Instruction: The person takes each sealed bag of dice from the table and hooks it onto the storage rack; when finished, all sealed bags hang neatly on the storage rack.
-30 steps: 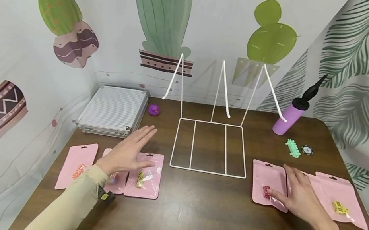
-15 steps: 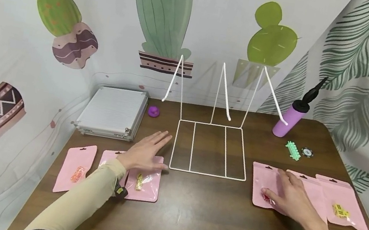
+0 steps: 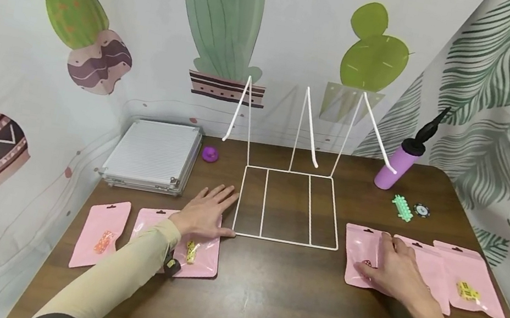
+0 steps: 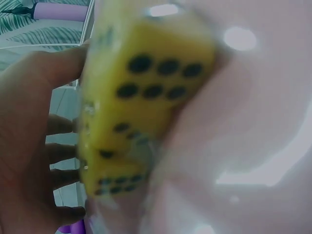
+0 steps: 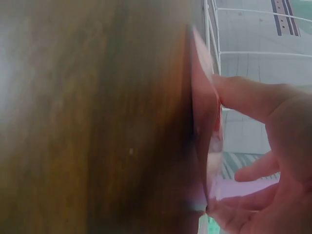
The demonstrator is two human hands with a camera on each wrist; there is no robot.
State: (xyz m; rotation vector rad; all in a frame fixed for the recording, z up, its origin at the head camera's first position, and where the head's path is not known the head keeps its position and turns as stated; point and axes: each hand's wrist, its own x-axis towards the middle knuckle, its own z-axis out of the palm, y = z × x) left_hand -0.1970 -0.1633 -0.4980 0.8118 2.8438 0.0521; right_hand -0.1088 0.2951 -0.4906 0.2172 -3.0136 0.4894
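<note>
My left hand (image 3: 203, 215), fingers spread, covers the far edge of the yellow-dice pouch (image 3: 205, 259) beside the rack (image 3: 283, 241); my right hand (image 3: 395, 270), fingers bent, touches the red-dice pouch (image 3: 359, 248), grip unclear; wide tabletop (image 3: 278, 296) between.

A brown table (image 3: 262, 304) is bearing a silver case (image 3: 152, 151) at its back left, and a purple trinket (image 3: 210, 154) is sitting just beside it. A white rack (image 3: 264, 202) is standing mid-table. Rightward, a pump (image 3: 396, 167) is standing near a green toy (image 3: 402, 208) and a chip (image 3: 422, 210). Three pink bags (image 3: 99, 223) are lying front left, three matching bags (image 3: 476, 277) front right.
</note>
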